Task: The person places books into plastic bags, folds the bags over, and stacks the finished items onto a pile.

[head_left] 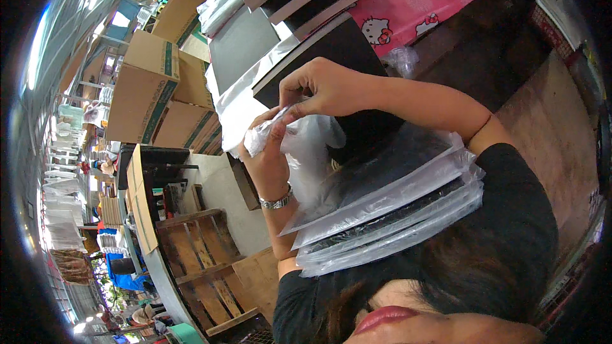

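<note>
Clear bags (382, 204) sit in front of a black shirt (526, 197). Past them, the left hand (264, 162) and right hand (328, 89) meet, pinching crumpled white plastic (257, 140) between them, near the corner of a black board (347, 41). Farther off are pink cloth (408, 9) and big brown boxes (143, 83).

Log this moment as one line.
Left hand: holds bunched translucent plastic | Right hand: pinches same plastic | Near: layered clear plastic sheets | Background: cardboard boxes

Crinkled translucent plastic film (305, 159); matt cardboard boxes (141, 89); shiny metal watchband (276, 201); wood pallet (203, 237)
</note>
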The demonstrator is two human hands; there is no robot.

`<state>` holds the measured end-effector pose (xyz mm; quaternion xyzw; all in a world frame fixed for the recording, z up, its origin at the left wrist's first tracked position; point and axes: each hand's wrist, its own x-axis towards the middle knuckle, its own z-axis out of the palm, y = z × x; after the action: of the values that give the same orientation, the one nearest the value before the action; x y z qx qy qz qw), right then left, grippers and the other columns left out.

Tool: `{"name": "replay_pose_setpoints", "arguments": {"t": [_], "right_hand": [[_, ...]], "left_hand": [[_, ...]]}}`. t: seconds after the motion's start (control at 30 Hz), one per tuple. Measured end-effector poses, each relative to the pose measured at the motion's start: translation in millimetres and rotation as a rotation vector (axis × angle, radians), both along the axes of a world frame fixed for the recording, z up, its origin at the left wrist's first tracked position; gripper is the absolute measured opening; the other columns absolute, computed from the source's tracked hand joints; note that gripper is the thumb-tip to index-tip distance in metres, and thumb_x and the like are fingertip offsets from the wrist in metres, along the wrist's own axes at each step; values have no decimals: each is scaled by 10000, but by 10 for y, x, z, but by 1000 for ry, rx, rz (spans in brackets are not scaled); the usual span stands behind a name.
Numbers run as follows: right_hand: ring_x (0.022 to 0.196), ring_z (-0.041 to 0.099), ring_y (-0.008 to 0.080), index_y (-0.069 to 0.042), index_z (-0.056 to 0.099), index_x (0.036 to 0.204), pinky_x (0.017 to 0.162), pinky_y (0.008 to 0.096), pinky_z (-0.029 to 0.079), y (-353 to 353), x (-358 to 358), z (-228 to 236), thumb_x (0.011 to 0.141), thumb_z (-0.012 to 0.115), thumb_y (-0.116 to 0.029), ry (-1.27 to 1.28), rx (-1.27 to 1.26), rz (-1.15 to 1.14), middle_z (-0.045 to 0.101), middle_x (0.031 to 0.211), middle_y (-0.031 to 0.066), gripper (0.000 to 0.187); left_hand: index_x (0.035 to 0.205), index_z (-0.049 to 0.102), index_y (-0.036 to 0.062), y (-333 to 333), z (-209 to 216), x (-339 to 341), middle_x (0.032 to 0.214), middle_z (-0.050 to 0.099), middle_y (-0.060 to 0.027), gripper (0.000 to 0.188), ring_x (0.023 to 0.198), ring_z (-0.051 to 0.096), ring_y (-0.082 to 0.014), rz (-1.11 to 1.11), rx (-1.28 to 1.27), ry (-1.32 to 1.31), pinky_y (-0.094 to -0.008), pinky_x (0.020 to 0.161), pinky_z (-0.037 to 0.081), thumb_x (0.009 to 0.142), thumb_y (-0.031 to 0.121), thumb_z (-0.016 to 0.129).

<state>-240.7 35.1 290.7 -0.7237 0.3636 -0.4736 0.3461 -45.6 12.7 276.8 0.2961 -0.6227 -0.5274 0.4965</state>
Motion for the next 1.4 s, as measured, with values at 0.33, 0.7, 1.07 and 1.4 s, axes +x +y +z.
{"name": "replay_pose_setpoints", "arguments": {"t": [0.33,0.7,1.07,1.4], "right_hand": [[697,534,73,-25,632,738,653,233,424,152,66,-205,780,693,-132,-165,59,-249,602,710,18,130],[722,600,125,-41,665,926,669,267,472,244,-13,-361,848,618,-166,-234,498,455,644,780,82,155],[611,575,137,12,587,799,576,279,465,544,-591,-124,798,632,-195,138,568,796,575,669,58,211],[707,574,130,-33,583,785,664,278,464,539,-874,-328,832,647,-255,-542,517,158,598,751,48,235]], "left_hand": [[712,426,49,135,-97,-28,684,488,11,272,590,427,-67,204,-131,-184,-216,515,347,752,22,694],[919,554,56,107,-224,140,766,592,-31,305,703,539,-97,-53,53,59,-228,593,413,856,352,596],[822,632,-23,21,-45,899,660,630,-75,391,513,565,-164,-532,-17,-264,-297,482,440,772,364,650],[958,613,10,-70,-196,834,809,621,-89,280,743,573,-199,-562,-51,178,-329,634,469,735,151,707]]}}
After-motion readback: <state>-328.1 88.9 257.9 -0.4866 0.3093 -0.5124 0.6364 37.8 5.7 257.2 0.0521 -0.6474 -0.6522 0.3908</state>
